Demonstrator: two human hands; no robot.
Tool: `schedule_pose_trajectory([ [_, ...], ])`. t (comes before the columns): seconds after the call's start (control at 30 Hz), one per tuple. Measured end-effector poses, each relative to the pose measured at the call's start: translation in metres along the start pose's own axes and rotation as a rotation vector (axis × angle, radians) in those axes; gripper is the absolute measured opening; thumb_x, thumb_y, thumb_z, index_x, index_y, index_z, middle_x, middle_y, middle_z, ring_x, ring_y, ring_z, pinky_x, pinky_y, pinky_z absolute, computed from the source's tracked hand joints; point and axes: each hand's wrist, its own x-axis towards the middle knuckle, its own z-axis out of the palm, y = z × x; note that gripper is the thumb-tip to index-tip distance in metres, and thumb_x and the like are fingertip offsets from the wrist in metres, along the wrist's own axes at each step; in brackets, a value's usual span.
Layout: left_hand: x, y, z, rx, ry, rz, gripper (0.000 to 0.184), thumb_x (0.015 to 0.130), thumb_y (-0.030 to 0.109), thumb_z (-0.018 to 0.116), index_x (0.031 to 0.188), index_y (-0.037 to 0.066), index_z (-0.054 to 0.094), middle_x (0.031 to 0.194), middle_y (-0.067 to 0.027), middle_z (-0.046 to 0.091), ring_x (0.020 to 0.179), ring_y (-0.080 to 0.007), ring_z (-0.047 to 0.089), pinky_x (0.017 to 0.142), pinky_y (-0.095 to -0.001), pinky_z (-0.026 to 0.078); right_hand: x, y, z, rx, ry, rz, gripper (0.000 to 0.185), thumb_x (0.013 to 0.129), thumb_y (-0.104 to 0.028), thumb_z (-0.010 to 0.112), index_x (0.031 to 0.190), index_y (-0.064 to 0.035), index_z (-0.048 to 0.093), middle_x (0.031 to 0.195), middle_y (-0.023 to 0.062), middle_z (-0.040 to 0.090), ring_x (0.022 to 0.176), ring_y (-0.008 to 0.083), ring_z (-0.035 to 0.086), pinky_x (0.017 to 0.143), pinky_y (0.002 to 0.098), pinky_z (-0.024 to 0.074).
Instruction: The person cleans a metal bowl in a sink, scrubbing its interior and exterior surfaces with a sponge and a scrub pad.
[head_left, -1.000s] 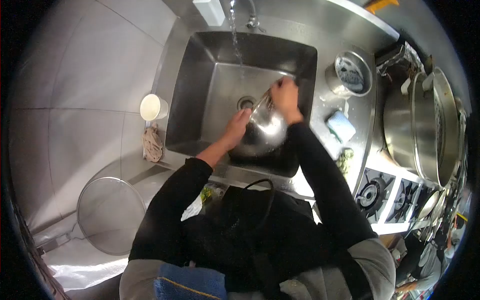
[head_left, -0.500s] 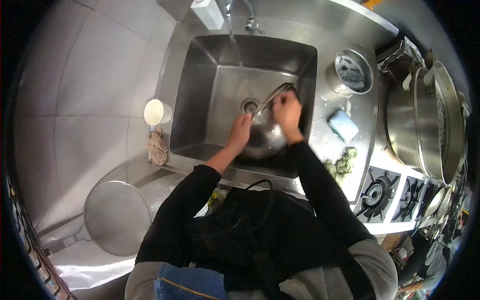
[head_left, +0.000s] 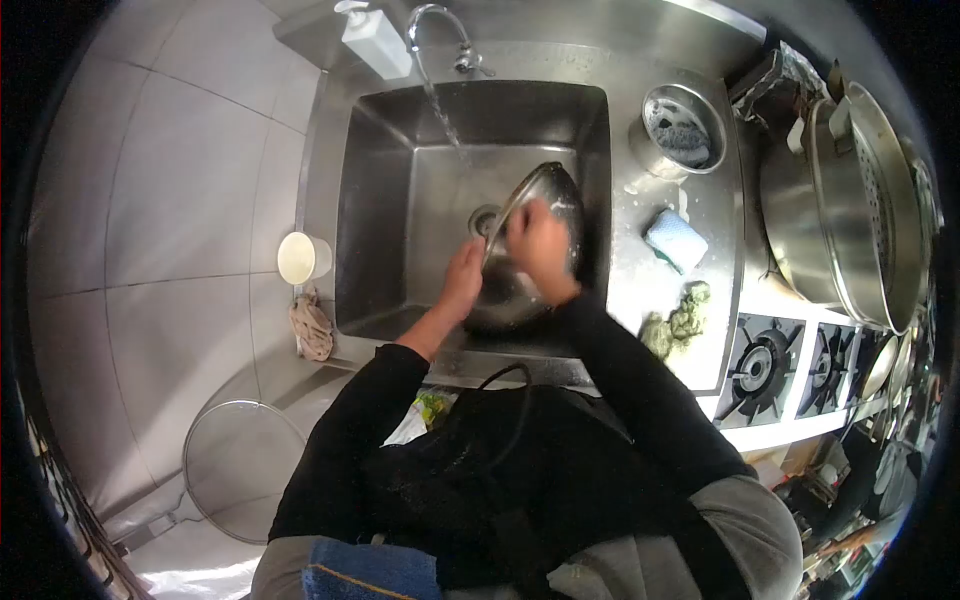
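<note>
Since half a second ago the right hand has slid down the metal bowl, away from the upper end of its rim and nearer the left hand. The whole view has shifted too: the white pump bottle, cut off at the top before, now shows its pump head.

The broadest thing is the stainless surface, with a deep rectangular sink set into it. To its right stands a large steel pot, and below that in the view is a burner. At lower left lies a round mesh strainer.

The bowl is in the lower right part of the sink, tilted so that its rim slants up to the right. The left hand's fingers are closed on the rim at its left side. The right hand lies over the bowl, blurred; how far its fingers are bent, and whether they grip anything, I cannot tell.

On the surface right of the sink stands a metal container with suds in it. The faucet at the back runs a thin stream into the sink, beside the bottle. Smaller are a rumpled green wad and a pale blue sponge, both below the container, and, along the sink's left edge, a crumpled cloth just below a white cup.
</note>
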Motion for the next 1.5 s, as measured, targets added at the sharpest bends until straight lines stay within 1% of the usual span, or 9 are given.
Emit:
schedule_pose_trajectory([
  [0.1,-0.005,0.008,0.002,-0.240,-0.033,-0.078,0.044,0.104,0.039,0.041,0.099,-0.002,0.058,0.092,-0.0055,0.057,0.085,-0.0171,0.050,0.079,-0.0347,0.042,0.075,0.029,0.007,-0.077,0.044,0.169,0.019,0.087,-0.025,0.063,0.090,-0.0059,0.061,0.075,0.0224,0.067,0.071,0.0427,0.068,0.059,0.0492,0.0539],
  [0.3,-0.003,-0.026,-0.006,-0.288,-0.015,-0.008,0.046,0.105,0.040,0.040,0.108,-0.001,0.061,0.096,-0.0055,0.060,0.090,-0.0158,0.053,0.084,-0.0323,0.043,-0.019,-0.013,0.003,0.060,-0.066,-0.020,0.018,0.085,-0.024,0.064,0.088,-0.0060,0.062,0.073,0.0229,0.067,0.070,0.0423,0.068,0.063,0.0516,0.0546],
  [0.47,-0.001,-0.033,-0.022,-0.645,-0.182,-0.350,0.048,0.103,0.043,0.041,0.109,0.002,0.065,0.101,-0.0070,0.064,0.092,-0.0177,0.056,0.084,-0.0344,0.045,0.056,0.021,0.001,0.024,0.016,0.143,0.019,0.084,-0.022,0.064,0.086,-0.0030,0.064,0.082,0.0217,0.068,0.077,0.0421,0.067,0.071,0.0498,0.0541],
  [0.67,0.057,0.022,-0.018,0.194,-0.011,0.007,0.055,0.100,0.046,0.046,0.108,-0.004,0.067,0.103,-0.0179,0.068,0.095,-0.0248,0.060,0.087,-0.0380,0.044,0.015,-0.017,0.012,0.002,-0.021,0.097,0.019,0.085,-0.025,0.062,0.089,-0.0063,0.063,0.078,0.0217,0.068,0.071,0.0434,0.066,0.068,0.0535,0.0532],
  [0.77,0.052,0.002,-0.015,0.019,-0.129,-0.060,0.057,0.100,0.048,0.045,0.104,-0.005,0.068,0.097,-0.0112,0.067,0.090,-0.0228,0.058,0.086,-0.0383,0.044,0.069,0.030,0.001,-0.090,-0.016,0.301,0.020,0.090,-0.025,0.056,0.091,-0.0055,0.062,0.078,0.0217,0.068,0.074,0.0428,0.067,0.067,0.0524,0.0547],
  [0.9,0.035,0.030,-0.012,-0.183,-0.060,-0.055,0.050,0.101,0.042,0.046,0.095,-0.003,0.067,0.088,-0.0082,0.066,0.083,-0.0187,0.057,0.080,-0.0342,0.044,-0.006,-0.017,0.015,-0.122,-0.022,0.041,0.022,0.089,-0.029,0.058,0.087,-0.0074,0.062,0.074,0.0211,0.067,0.070,0.0416,0.067,0.066,0.0524,0.0540],
  [1.03,0.038,-0.003,-0.023,-0.139,-0.150,-0.071,0.048,0.102,0.041,0.045,0.090,-0.001,0.065,0.083,-0.0035,0.062,0.077,-0.0146,0.053,0.074,-0.0322,0.043,0.050,0.019,0.011,-0.005,0.165,0.154,0.021,0.089,-0.027,0.059,0.083,-0.0072,0.064,0.073,0.0195,0.068,0.065,0.0362,0.069,0.061,0.0491,0.0565],
  [1.2,0.036,0.017,-0.018,0.050,-0.052,-0.088,0.047,0.102,0.040,0.045,0.082,0.001,0.061,0.076,-0.0004,0.054,0.071,-0.0115,0.045,0.064,-0.0333,0.039,0.010,-0.015,0.010,-0.095,-0.037,0.164,0.018,0.088,-0.028,0.058,0.088,-0.0112,0.064,0.076,0.0197,0.067,0.075,0.0420,0.067,0.066,0.0518,0.0541],
  [1.5,0.043,-0.005,-0.009,-0.037,-0.048,-0.057,0.050,0.101,0.042,0.045,0.100,-0.002,0.068,0.085,-0.0069,0.063,0.079,-0.0172,0.055,0.073,-0.0317,0.044,0.051,0.018,0.012,-0.006,0.089,0.181,0.016,0.088,-0.022,0.057,0.089,-0.0066,0.061,0.076,0.0226,0.067,0.070,0.0430,0.066,0.062,0.0517,0.0535],
])
